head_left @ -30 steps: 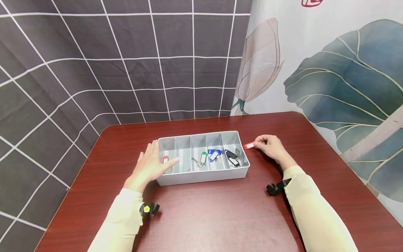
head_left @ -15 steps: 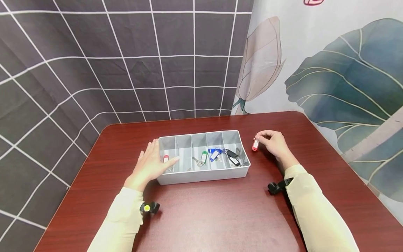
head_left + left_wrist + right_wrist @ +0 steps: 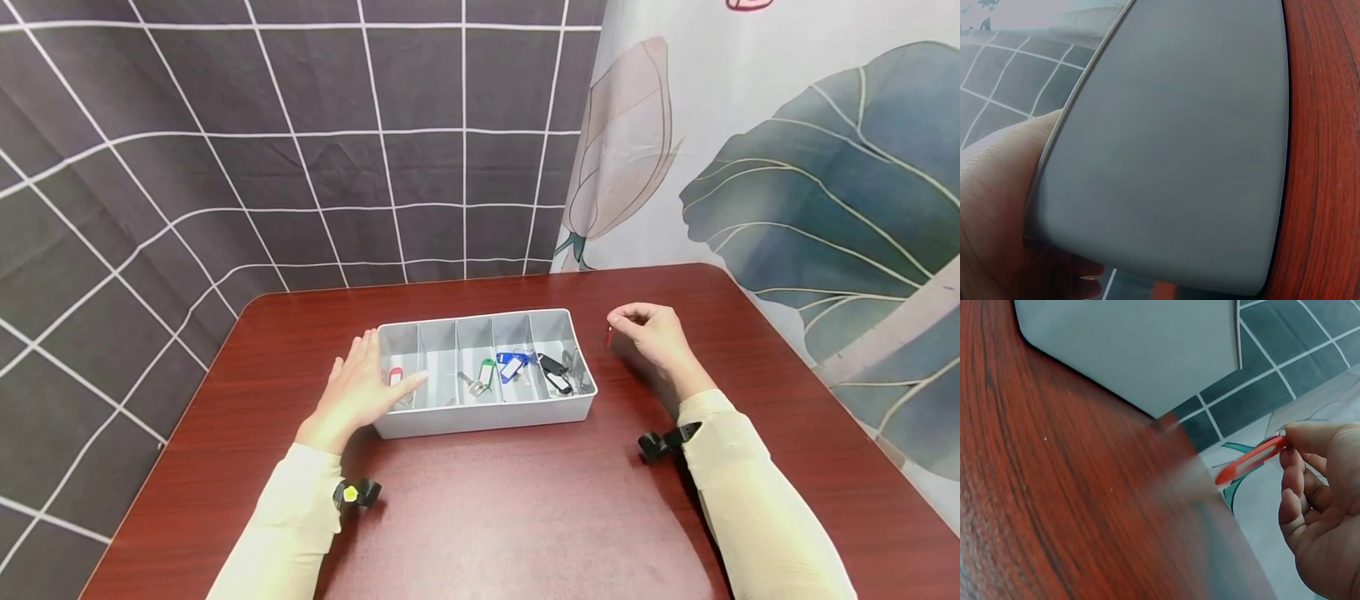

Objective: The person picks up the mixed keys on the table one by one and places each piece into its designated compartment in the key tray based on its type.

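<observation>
My right hand (image 3: pixel 657 338) pinches a red key tag (image 3: pixel 1250 461) by one end between thumb and fingers, to the right of a grey divided tray (image 3: pixel 480 417). In the head view the tag hangs edge-on below the fingertips. My left hand (image 3: pixel 354 393) rests on the tray's left end, fingers straight along that side and thumb stretched over the leftmost compartment. Another red key tag (image 3: pixel 395 377) lies in that compartment, partly hidden. A green key tag (image 3: pixel 486 377) with keys sits in the middle one, blue key tags (image 3: pixel 513 367) right of it, black key tags (image 3: pixel 557 382) at the right end.
The tray stands on a reddish-brown wooden table (image 3: pixel 480 508). Behind it hangs a dark curtain (image 3: pixel 420 183) with white grid lines, and a leaf-patterned curtain (image 3: pixel 825 217) on the right. Each wrist wears a small black camera (image 3: pixel 663 444).
The red tag has swung from pointing left toward the tray to hanging down, now edge-on. My right hand has risen slightly, away from me. My left hand stays on the tray.
</observation>
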Motion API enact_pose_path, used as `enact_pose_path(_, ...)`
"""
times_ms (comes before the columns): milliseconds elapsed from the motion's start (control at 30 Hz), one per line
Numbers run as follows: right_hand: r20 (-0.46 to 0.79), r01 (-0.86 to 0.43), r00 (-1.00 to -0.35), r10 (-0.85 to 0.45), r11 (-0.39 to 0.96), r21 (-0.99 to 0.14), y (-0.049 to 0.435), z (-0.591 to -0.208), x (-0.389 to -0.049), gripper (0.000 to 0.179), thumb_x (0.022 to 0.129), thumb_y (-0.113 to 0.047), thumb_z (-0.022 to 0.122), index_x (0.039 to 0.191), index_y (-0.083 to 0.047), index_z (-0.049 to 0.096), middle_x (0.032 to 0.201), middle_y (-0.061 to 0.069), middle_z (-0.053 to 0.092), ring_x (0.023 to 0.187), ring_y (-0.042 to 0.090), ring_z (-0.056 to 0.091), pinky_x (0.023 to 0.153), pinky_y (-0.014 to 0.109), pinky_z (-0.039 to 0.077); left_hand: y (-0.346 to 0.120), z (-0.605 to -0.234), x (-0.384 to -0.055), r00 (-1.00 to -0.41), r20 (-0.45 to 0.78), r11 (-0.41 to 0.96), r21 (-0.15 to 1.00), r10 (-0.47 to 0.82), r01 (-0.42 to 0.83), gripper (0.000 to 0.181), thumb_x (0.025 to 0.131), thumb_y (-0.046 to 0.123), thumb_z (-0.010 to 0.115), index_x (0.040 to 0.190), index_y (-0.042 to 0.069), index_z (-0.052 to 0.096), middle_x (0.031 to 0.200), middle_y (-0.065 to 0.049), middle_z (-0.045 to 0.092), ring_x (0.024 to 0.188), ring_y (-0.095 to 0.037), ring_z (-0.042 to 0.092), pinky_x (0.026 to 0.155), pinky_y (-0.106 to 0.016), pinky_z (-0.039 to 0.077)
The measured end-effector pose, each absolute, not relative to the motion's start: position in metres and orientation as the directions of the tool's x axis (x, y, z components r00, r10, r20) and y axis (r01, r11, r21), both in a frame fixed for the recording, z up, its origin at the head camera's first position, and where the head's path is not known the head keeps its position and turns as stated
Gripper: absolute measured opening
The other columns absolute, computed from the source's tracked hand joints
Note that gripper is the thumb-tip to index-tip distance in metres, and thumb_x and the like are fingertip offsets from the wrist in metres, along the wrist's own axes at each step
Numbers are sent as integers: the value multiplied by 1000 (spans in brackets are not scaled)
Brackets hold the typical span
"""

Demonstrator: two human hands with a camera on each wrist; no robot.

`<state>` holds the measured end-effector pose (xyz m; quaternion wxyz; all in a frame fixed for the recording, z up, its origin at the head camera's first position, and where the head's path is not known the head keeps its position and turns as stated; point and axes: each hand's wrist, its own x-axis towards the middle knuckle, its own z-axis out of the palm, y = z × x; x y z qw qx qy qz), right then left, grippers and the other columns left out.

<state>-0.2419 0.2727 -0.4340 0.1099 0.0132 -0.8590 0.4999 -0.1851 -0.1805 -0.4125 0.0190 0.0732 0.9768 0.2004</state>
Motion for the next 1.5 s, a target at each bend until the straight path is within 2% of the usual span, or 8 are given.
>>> enact_pose_path(267,199,-137,-977,72,499,-856,269,-427,-241,35,86,-35,72,100,-2,73,86,2,70,84,17,55,68,22,45,-180,-411,-186,-988,-3,910,390,154,140,127,70,91,38,153,-1,6,158,-22,12,145,-39,10,112,-62,11)
enact_pose_path(400,201,-148,-978,55,495,-856,266,-423,-240,35,88,-34,71,100,-1,72,84,0,69,81,16,54,64,22,44,-180,-412,-186,-988,-3,909,391,154,141,128,70,91,37,153,-1,7,158,-22,12,145,-39,10,112,-62,11)
enact_pose_path(700,224,-178,-974,33,496,-850,260,-416,-237,27,89,-27,71,100,-2,73,84,6,69,73,15,54,56,22,44,-180,-411,-187,-988,0,909,391,157,144,127,70,91,38,153,0,5,158,-22,13,145,-39,10,112,-62,11)
enact_pose_path(1167,319,-273,-947,-28,589,-761,249,-404,-232,20,91,-26,69,97,-8,73,84,13,69,65,16,49,50,24,37,-180,-411,-186,-988,-9,909,393,156,140,126,71,90,38,153,0,6,158,-22,13,145,-39,10,112,-61,12)
enact_pose_path(1500,365,-323,-930,-34,544,-774,238,-387,-222,16,89,-22,71,97,-8,73,83,16,69,62,15,48,48,26,35,-180,-410,-184,-987,-4,906,398,158,143,125,72,89,39,153,-1,7,157,-23,14,145,-40,11,112,-62,12)
